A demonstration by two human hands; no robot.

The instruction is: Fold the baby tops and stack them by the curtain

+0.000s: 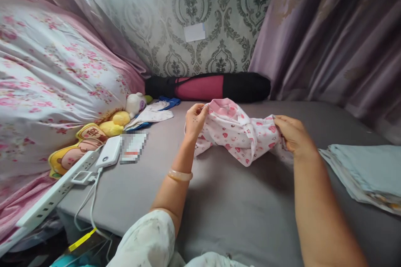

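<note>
A small white garment with pink and red prints (233, 135) hangs between my two hands, a little above the grey bed surface. Its pink inside shows at the opening near the top. My left hand (196, 119) pinches the garment by the edge of that opening; a pale bangle (180, 175) circles the wrist. On the other side, my right hand (291, 132) grips the far end of the cloth, with the fingertips partly hidden behind it. The middle of the garment sags and is bunched in folds.
A grey sheet (238, 212) covers the bed. Folded pale cloths (369, 171) lie at right. To the left are a power strip (59, 187), a white power bank (108, 151), plush toys (119, 121) and folded clothes (150, 116). A black and pink bag (200, 87) rests against the wall.
</note>
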